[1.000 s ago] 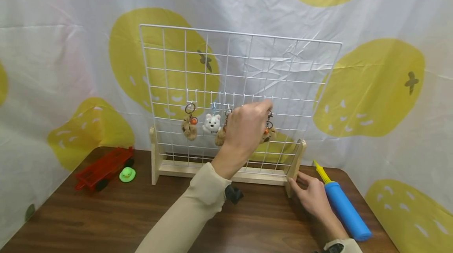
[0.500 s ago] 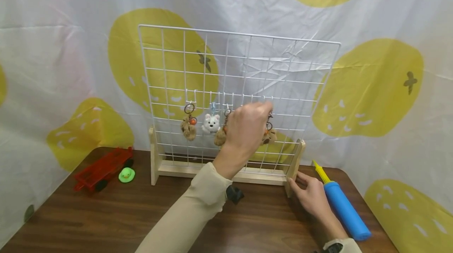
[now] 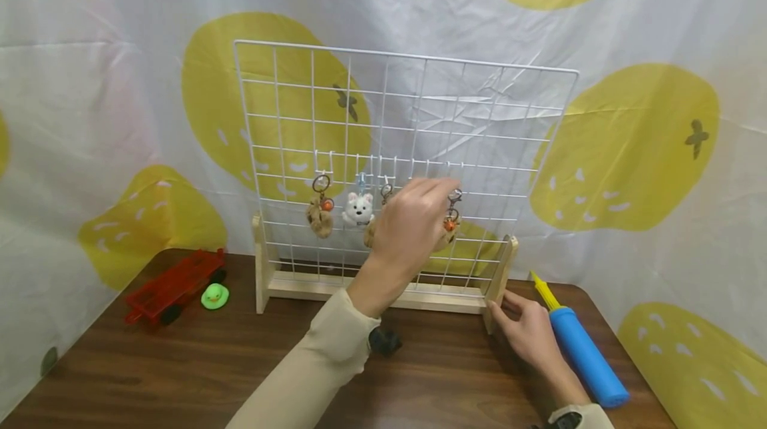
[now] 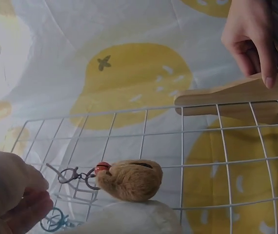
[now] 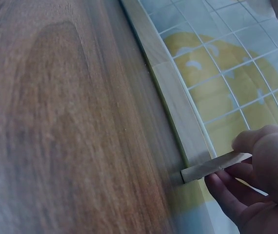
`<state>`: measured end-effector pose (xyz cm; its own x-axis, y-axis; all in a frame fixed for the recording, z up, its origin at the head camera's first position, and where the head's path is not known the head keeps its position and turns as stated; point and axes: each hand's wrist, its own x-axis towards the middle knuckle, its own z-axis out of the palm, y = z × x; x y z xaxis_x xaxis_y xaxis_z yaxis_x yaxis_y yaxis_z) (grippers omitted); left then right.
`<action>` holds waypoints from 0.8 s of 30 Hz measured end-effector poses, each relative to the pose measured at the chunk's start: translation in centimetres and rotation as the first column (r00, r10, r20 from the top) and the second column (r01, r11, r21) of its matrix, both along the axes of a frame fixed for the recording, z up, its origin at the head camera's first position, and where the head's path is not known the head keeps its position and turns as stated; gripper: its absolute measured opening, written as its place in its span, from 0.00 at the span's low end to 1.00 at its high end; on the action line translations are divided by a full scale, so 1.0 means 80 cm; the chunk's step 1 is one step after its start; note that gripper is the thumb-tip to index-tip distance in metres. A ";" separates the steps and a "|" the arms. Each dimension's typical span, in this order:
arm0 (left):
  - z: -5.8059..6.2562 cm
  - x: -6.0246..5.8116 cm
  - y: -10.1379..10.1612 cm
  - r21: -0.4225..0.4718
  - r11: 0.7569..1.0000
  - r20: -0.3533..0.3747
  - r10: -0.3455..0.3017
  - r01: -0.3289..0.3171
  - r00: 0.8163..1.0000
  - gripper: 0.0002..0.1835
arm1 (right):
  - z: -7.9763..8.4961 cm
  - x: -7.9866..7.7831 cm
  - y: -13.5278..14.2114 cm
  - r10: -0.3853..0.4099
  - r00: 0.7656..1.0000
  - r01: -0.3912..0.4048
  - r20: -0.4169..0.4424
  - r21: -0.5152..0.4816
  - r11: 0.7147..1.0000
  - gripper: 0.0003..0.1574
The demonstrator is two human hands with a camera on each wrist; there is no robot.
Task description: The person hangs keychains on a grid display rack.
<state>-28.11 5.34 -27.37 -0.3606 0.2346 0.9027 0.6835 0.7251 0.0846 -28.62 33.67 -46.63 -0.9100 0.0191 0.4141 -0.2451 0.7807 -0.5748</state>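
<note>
My left hand (image 3: pixel 413 216) is in front of the wire grid rack (image 3: pixel 491 156), its loosely curled fingers close to the hanging keychains. In the left wrist view, the fingertips are apart from the ring of a brown plush keychain (image 4: pixel 134 180) with a red bell, which hangs from a hook. A blue-green clasp (image 4: pixel 53 220) shows just under those fingertips. My right hand (image 3: pixel 530 332) pinches the wooden side foot (image 5: pixel 212 165) of the rack between thumb and fingers. Further left hang a white dog keychain (image 3: pixel 359 210) and a brown plush keychain (image 3: pixel 320 216). My left hand hides part of the row.
On the brown table (image 3: pixel 180 376), a red toy cart (image 3: pixel 176 286) and a green duck toy (image 3: pixel 214 296) stand at the left. At the right lies a blue hand pump (image 3: pixel 587 356) with a yellow nozzle. A fruit-patterned curtain (image 3: pixel 659 216) hangs behind the rack.
My left hand has let go near the rightmost hook and drawn slightly left and down, baring the keychain's ring and bell. My right hand stays on the wooden foot.
</note>
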 end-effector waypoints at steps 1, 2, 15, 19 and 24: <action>-0.002 0.002 -0.003 0.025 0.999 -0.020 -0.025 0.026 0.999 0.15 | 0.000 0.000 0.000 0.001 1.000 -0.001 0.001 -0.001 1.000 0.26; -0.005 0.004 -0.007 0.051 0.997 -0.040 -0.048 0.050 0.998 0.14 | 0.000 0.000 0.000 0.001 1.000 -0.001 0.003 -0.001 1.000 0.26; -0.038 0.035 -0.103 0.303 0.919 -0.254 -0.179 0.253 0.951 0.15 | 0.000 0.002 -0.003 0.004 1.000 -0.004 0.009 -0.010 1.000 0.26; -0.051 0.032 -0.158 0.330 0.925 -0.271 -0.098 0.188 0.958 0.17 | 0.002 0.001 -0.004 0.013 1.000 -0.013 0.019 -0.015 1.000 0.27; -0.071 0.023 -0.226 0.349 0.935 -0.183 0.000 0.065 0.983 0.27 | 0.008 0.001 0.001 0.008 1.000 -0.009 0.022 0.008 1.000 0.28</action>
